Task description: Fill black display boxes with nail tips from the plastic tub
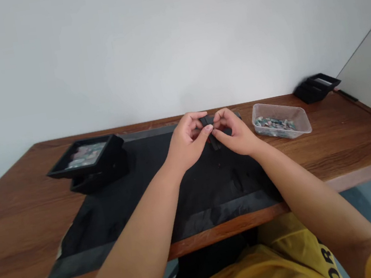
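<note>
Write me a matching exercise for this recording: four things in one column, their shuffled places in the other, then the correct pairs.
1. Dark piece
2. Clear tub
3. Nearer black trays
4. Black mat

A. Left of both hands, the upper one filled
B. Spread on the wooden table, beneath the forearms
C. At the fingertips of the left hand and right hand
D. On bare wood, right of both hands

Pairs: 1-C, 2-D, 3-A, 4-B

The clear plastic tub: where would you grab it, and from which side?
Probably take the tub by its rim at both short ends, from left and right: it sits upright and open-topped, both ends stand exposed, and a level lift should keep the loose pieces inside.
</note>
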Motion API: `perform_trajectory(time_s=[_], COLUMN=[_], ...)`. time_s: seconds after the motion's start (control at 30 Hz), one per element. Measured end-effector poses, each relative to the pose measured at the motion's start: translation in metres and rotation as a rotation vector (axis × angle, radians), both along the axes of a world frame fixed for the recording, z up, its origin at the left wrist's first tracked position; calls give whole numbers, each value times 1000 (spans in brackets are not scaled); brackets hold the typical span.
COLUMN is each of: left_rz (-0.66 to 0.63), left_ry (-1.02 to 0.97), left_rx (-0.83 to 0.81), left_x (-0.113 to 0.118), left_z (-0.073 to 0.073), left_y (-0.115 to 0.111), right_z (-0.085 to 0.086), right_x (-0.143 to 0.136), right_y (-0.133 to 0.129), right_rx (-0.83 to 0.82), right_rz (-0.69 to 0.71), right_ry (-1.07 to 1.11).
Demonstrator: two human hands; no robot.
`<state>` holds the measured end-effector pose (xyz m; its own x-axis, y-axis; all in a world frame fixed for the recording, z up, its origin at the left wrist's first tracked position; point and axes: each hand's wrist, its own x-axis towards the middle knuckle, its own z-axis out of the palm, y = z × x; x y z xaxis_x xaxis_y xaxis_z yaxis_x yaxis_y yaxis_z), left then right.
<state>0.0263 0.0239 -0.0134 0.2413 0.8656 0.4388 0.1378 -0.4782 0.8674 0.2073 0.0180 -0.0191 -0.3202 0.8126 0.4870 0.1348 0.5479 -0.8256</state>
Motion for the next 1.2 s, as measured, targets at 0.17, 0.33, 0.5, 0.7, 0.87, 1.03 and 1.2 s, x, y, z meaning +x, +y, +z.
perform_trajectory(time_s=[0.17, 0.33, 0.5, 0.7, 0.87, 1.03, 1.2], left_rz=[-62, -92, -61, -70, 63, 167, 189], left_ry=[40, 0, -60, -55, 9, 148, 221], left_rx=[5, -31, -60, -125, -210, -300, -451], left_x=[-1, 1, 5, 1, -16, -30, -34], left_z=[3, 3, 3, 5, 8, 7, 10], left_y=[-4, -6, -6, -2, 7, 14, 15], right_z=[10, 13, 12, 16, 13, 0, -13], right_x=[5, 5, 8, 10, 13, 16, 16], right_y=[-6, -8, -5, -3, 1, 13, 24], right_rx=[-65, -38, 12, 59, 36, -35, -100], right_rz=[-5, -10, -86, -57, -50, -94, -186], right_ry=[-69, -97, -94, -49, -3, 49, 82])
